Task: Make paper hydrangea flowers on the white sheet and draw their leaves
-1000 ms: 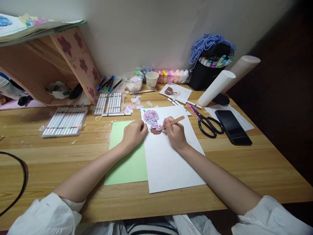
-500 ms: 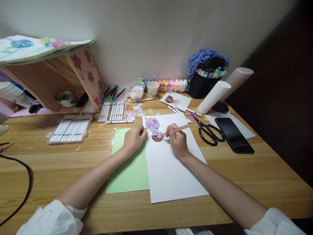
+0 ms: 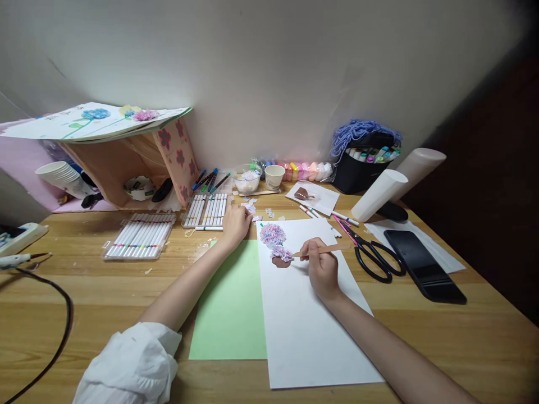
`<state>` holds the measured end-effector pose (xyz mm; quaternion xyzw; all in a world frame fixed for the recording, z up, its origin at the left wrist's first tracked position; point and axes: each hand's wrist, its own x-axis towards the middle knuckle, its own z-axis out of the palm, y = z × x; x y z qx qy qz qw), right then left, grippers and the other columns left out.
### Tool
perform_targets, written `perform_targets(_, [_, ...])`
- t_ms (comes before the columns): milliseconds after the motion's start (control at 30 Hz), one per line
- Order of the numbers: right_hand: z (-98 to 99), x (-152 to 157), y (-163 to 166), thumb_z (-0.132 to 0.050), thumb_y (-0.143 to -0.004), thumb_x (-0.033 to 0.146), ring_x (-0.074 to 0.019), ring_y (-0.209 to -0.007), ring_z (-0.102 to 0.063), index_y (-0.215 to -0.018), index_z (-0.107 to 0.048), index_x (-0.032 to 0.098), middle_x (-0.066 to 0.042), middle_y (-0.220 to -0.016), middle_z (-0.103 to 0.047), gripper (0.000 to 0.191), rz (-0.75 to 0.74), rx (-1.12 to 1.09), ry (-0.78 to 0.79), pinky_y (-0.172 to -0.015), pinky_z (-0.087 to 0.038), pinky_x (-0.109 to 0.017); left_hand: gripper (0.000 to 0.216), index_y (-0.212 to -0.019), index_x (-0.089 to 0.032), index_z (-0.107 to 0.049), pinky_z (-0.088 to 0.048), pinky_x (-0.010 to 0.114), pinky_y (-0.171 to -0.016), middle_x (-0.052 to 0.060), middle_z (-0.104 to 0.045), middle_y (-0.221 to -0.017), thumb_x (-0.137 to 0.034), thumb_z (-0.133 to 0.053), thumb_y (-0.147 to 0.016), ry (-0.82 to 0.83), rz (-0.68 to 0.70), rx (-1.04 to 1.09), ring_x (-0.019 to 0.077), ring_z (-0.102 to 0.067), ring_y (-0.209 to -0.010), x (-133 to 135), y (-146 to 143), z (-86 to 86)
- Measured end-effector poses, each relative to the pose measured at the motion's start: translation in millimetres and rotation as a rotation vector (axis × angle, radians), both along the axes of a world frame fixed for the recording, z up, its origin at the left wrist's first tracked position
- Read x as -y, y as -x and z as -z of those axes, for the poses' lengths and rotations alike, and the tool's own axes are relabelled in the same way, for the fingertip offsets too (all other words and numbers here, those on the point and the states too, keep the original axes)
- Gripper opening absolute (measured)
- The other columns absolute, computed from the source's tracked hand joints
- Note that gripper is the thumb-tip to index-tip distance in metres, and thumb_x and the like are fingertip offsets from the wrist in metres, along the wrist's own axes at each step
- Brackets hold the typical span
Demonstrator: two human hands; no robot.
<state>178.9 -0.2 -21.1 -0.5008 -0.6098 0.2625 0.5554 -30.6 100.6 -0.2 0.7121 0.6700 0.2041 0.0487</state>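
My right hand (image 3: pixel 323 268) is closed round a flat wooden craft stick (image 3: pixel 339 247). The stick's tip touches or nearly touches the lower purple paper flower (image 3: pixel 281 254) on a white sheet (image 3: pixel 311 331). Just below that flower is a brown patch (image 3: pixel 281 262); above it sits a fuller round purple flower (image 3: pixel 273 234). My left hand (image 3: pixel 236 225) is stretched to small purple paper scraps (image 3: pixel 249 206) by the marker tray. Its fingers are curled together at the scraps, and whatever they pinch is hidden. Under my left forearm lies a green sheet (image 3: pixel 231 314).
Two marker trays (image 3: pixel 141 235) lie at left, near a pink-and-peach box (image 3: pixel 179 154). A bowl (image 3: pixel 247 180) and a paper cup (image 3: pixel 275 177) stand at the back. On the right are scissors (image 3: pixel 377 259), a phone (image 3: pixel 425 266) and a white tube (image 3: pixel 381 193). A cable (image 3: pixel 69 314) curves at far left.
My left hand has moved from the white sheet's edge up and away to the paper scraps. My right hand still holds the stick at the lower flower. The camera view has shifted.
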Motion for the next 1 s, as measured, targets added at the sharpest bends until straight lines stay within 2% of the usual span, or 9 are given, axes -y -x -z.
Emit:
perform_targets(333, [1.3, -0.8, 0.8, -0.033, -0.097, 0.04, -0.0142, -0.058, -0.051, -0.069, -0.048, 0.021, 0.001, -0.062, -0.05, 0.037, -0.02, -0.02, 0.004, -0.058, -0.042, -0.027, 0.013, -0.085, -0.018, -0.055, -0.042, 0.036, -0.08, 0.01, -0.064, -0.094, -0.024, -0.045, -0.09, -0.021, 0.009, 0.123, 0.0269, -0.054, -0.098, 4.3, 7.5, -7.6])
perform_targets(567, [1.8, -1.4, 0.8, -0.034, -0.097, 0.042, -0.0149, -0.058, -0.052, -0.07, -0.049, 0.022, 0.001, -0.062, -0.051, 0.037, -0.048, -0.035, 0.029, -0.058, -0.042, -0.028, 0.009, -0.088, -0.019, -0.056, -0.046, 0.03, -0.073, 0.005, -0.068, -0.086, -0.02, -0.047, -0.087, -0.001, 0.042, 0.258, 0.019, -0.063, -0.083, 4.4, 16.8, -10.8])
perform_targets(800, [1.8, -1.3, 1.0, -0.034, -0.097, 0.043, -0.0147, -0.058, -0.052, -0.07, -0.049, 0.022, 0.001, -0.063, -0.05, 0.037, -0.057, -0.031, 0.023, -0.057, -0.042, -0.027, 0.017, -0.091, -0.019, -0.06, -0.047, 0.028, -0.076, 0.004, -0.071, -0.092, -0.012, -0.051, -0.079, -0.033, 0.062, 0.292, 0.0174, -0.065, -0.087, 3.5, 23.7, -10.0])
perform_targets(1000, [-0.5, -0.4, 0.6, -0.033, -0.097, 0.042, -0.0143, -0.058, -0.052, -0.07, -0.048, 0.021, 0.001, -0.062, -0.05, 0.038, -0.059, -0.006, 0.043, -0.058, -0.042, -0.027, 0.018, -0.092, -0.02, -0.061, -0.045, 0.028, -0.074, 0.002, -0.071, -0.092, -0.014, -0.05, -0.079, -0.049, 0.028, 0.269, 0.0185, -0.064, -0.089, 9.4, 22.0, -19.7])
